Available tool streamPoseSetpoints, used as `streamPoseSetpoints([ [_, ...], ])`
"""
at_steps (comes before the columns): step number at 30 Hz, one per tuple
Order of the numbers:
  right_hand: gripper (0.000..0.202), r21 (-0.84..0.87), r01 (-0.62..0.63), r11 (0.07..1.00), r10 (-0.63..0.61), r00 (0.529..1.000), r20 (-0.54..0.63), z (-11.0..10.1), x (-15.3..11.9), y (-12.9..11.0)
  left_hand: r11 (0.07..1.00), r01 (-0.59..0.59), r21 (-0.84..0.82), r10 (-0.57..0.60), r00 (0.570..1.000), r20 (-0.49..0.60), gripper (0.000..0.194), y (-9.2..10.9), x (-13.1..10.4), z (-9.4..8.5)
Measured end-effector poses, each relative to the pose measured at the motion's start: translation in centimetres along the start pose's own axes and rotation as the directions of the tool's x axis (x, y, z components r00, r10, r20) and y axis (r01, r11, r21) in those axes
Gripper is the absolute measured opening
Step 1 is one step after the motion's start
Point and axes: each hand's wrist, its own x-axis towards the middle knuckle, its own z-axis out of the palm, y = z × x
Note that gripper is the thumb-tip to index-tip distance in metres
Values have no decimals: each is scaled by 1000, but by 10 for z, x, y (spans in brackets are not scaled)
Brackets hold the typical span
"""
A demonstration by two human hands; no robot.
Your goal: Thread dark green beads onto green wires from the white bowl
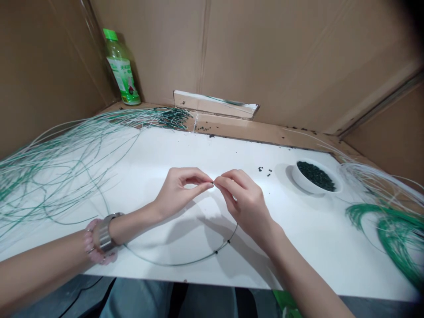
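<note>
My left hand (177,190) is closed in a pinch over the middle of the white board, with a tiny dark bead (212,183) showing at its fingertips. Right beside it, my right hand (243,194) pinches a thin green wire, whose tip is hidden by the fingers. Below the hands the green wire (175,265) curves from under my right hand round to my left wrist. Two dark beads (216,252) sit on that wire, a little apart. A white bowl (300,182) full of small dark beads (316,176) stands to the right of my right hand.
Loose green and white wires (82,154) spread across the left, their beaded ends (174,118) near the back. A coil of green wire (387,221) lies at right. Stray beads (269,172) dot the white board (185,148). A green bottle (122,73) stands against the cardboard wall (265,53).
</note>
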Motion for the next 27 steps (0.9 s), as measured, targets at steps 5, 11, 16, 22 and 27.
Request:
streamPoseSetpoints([
  [5,12,172,-128,977,136,990,-34,-1,0,0,999,-22,36,21,999,32,2,-2,0,-2],
  [11,2,361,-291,886,317,948,-16,0,-1,2,999,7,37,-8,999,43,8,-1,0,-1],
  [16,3,412,-319,854,346,938,10,8,-1,2,972,-104,210,98,994,37,15,-2,3,-3],
  [22,9,426,-407,808,422,904,65,11,2,-2,870,-237,432,226,971,77,17,-7,6,-7],
  [27,19,377,-499,781,461,866,192,6,5,9,848,-263,460,260,963,72,14,-9,9,-9],
])
